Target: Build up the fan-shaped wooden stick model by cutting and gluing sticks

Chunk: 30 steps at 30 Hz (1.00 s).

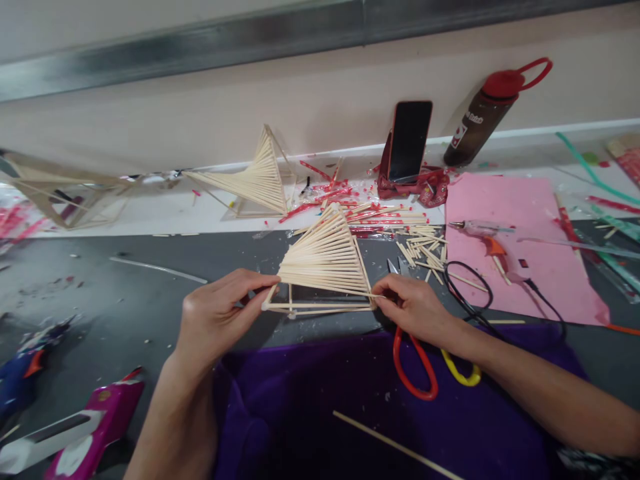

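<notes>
A fan-shaped model of thin wooden sticks [324, 263] is held just above the dark table, in the middle of the view. My left hand [220, 313] pinches its lower left corner between thumb and fingers. My right hand [413, 307] pinches the lower right corner, where a stick end juts out. Under my right wrist lie scissors with one red and one yellow handle [420, 370], resting on purple cloth [350, 407].
A finished stick model [260, 177] and a larger one [60, 190] stand by the wall. Loose sticks [420, 250], a phone on a red stand [409, 143], a red-capped bottle [487, 110], a glue gun [487, 233] on pink paper [525, 267], a pink tool [95, 420].
</notes>
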Each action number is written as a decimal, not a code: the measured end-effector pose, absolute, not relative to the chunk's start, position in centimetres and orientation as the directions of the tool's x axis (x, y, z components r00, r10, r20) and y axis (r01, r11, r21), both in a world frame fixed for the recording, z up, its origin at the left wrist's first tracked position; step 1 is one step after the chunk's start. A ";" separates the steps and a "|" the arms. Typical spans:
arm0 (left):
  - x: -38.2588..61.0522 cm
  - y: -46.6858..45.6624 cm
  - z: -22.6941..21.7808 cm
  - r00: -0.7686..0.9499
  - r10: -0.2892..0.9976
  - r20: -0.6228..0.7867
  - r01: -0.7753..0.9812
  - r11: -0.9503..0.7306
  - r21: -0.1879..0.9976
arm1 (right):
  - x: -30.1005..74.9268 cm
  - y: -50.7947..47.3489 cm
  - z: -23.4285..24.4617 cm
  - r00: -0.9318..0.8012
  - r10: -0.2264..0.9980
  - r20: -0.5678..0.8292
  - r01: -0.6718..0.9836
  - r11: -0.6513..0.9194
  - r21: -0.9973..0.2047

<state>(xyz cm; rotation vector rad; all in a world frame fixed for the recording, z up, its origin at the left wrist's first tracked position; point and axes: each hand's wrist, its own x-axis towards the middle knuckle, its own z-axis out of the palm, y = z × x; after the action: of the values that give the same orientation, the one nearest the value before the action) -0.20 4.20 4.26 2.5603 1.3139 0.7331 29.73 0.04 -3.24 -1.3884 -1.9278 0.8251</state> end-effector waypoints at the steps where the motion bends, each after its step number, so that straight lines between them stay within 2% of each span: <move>1: -0.2 4.2 4.2 0.492 0.799 0.344 0.716 -0.597 0.362 | 29.8 0.1 -3.4 -0.266 0.953 0.144 0.569 0.276 -0.775; 5: -0.3 4.1 4.1 0.497 0.796 0.344 0.723 -0.600 0.343 | 29.9 0.2 -3.7 -0.301 0.927 0.221 0.546 0.358 -0.758; 10: -0.3 4.1 4.2 0.494 0.793 0.357 0.724 -0.603 0.336 | 30.0 0.1 -3.9 -0.287 0.936 0.201 0.563 0.335 -0.755; 30: 0.1 4.0 4.7 0.483 0.795 0.367 0.732 -0.596 0.330 | 29.6 0.3 -4.2 -0.336 0.896 0.290 0.600 0.441 -0.667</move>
<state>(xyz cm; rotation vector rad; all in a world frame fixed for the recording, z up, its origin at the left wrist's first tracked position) 0.12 3.96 4.69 2.5924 1.3423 0.7455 29.59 0.33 -4.15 -1.2506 -2.0591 0.6001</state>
